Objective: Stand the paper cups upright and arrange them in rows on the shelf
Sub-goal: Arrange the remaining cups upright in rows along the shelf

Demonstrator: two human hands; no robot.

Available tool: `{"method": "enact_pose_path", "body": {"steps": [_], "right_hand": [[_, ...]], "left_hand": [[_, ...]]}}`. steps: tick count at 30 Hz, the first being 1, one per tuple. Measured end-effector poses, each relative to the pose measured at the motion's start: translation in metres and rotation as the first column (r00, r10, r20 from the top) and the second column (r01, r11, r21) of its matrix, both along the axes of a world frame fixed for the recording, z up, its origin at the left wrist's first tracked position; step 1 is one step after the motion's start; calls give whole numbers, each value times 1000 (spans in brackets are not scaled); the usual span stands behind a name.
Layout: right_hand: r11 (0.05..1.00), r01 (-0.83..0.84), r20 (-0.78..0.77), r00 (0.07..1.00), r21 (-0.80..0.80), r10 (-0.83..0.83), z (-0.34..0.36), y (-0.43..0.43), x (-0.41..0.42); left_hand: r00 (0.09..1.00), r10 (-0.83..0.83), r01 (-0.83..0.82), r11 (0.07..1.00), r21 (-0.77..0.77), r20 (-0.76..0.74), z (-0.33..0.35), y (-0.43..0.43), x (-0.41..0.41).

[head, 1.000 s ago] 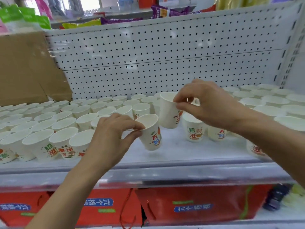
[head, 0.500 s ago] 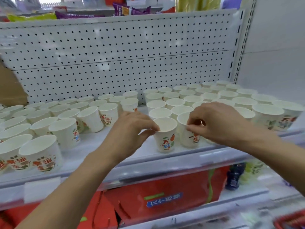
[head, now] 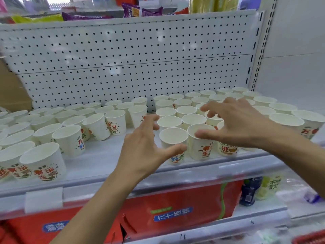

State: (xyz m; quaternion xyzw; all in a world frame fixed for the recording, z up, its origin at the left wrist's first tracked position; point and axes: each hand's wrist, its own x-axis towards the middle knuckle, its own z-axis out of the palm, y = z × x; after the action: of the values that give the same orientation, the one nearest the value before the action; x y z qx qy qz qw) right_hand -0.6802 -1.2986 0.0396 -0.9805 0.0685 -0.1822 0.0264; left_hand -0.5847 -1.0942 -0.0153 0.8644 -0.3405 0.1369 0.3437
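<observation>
Hands, head view: left hand (head: 144, 148) and right hand (head: 237, 124), pinching two paper cups (head: 173, 138) half a second ago, now hover spread and empty. Both cups stand upright at the shelf's (head: 105, 166) front edge, extending the right-side rows.

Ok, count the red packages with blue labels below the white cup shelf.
2. One red package with a blue label lies bottom centre; a second red package lies bottom left, partly covered. More may be hidden beyond the frame.
</observation>
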Motion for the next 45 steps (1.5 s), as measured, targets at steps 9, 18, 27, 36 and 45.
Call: {"method": "enact_pose_path", "body": {"steps": [9, 18, 27, 36, 45], "right_hand": [[994, -32, -18, 999, -100, 31, -13, 0, 13], [996, -7, -61, 998, -94, 1, -8, -3, 18], [994, -23, -69, 998, -106, 15, -8, -7, 20], [954, -296, 16, 955, 57, 296, 25, 0, 47], [915, -397, -185, 906, -66, 380, 30, 58, 188]], "left_hand": [[993, 100, -103, 993, 56, 67, -9, -22, 2], [987, 138, -145, 986, 84, 87, -7, -24, 0], [987, 153, -158, 981, 116, 46, -5, -24, -5], [996, 90, -90, 990, 108, 6, 12, 24, 4], [965, 127, -235, 807, 542, 230, 51, 72, 151]]}}
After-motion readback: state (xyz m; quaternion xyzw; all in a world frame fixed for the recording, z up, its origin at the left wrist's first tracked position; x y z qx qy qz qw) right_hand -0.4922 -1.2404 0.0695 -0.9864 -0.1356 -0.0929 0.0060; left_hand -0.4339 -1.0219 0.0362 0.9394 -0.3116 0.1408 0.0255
